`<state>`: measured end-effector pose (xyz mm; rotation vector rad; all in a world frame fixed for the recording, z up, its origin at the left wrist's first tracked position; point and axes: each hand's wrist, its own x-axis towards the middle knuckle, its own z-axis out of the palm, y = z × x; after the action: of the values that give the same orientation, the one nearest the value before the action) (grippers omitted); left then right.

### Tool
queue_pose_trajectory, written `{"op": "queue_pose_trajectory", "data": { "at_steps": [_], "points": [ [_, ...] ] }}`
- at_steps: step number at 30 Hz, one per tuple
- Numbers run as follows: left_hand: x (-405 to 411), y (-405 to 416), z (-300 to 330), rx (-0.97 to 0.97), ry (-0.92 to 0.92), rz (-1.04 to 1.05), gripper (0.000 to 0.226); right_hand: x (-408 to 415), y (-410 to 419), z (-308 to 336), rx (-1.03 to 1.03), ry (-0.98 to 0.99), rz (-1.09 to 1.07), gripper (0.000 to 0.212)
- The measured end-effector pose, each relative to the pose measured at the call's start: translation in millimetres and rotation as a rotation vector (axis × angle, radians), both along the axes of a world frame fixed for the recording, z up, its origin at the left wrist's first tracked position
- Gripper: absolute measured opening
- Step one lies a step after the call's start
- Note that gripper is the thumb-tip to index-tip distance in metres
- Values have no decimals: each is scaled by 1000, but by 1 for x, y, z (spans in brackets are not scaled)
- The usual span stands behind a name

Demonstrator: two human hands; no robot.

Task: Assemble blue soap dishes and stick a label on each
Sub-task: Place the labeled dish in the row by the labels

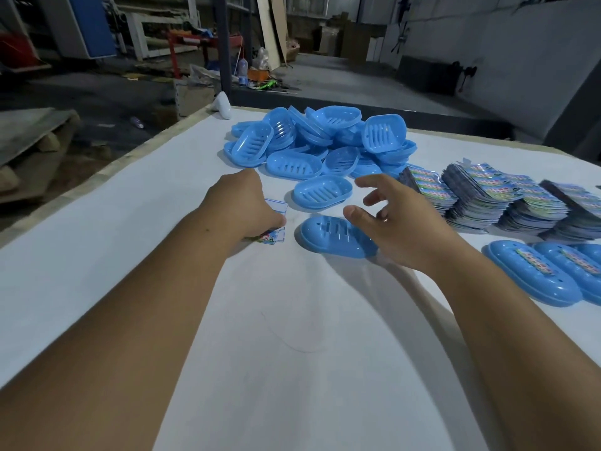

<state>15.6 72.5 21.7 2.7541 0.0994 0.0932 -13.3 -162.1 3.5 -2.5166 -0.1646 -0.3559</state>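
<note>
A pile of loose blue soap dish parts point(322, 141) lies at the far middle of the white table point(292, 353). One slotted tray point(322, 192) lies alone in front of the pile. Nearer me, an upside-down blue dish point(331, 237) rests on the table. My right hand point(393, 219) hovers over its right end, fingers spread and holding nothing. My left hand point(240, 206) rests on the table to the left and grips a small bunch of labels point(276, 222). Its fingers are mostly hidden.
Stacks of colourful label sheets point(507, 200) stand at the right. In front of them lie finished dishes with labels point(533, 271). A white object point(222, 105) sits at the table's far corner. Workshop floor and clutter lie beyond the table's edges.
</note>
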Motion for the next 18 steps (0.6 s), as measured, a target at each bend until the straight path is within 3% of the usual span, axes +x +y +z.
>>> {"op": "queue_pose_trajectory", "data": {
  "at_steps": [5, 11, 18],
  "points": [
    [-1, 0, 4, -160, 58, 45, 86, -1, 1, 1, 14, -18, -8, 47],
    [4, 3, -1, -288, -155, 100, 55, -4, 5, 3, 13, -34, 2, 44],
    [9, 6, -1, -406, -253, 114, 32, -5, 9, 5, 23, -23, 26, 38]
  ]
}}
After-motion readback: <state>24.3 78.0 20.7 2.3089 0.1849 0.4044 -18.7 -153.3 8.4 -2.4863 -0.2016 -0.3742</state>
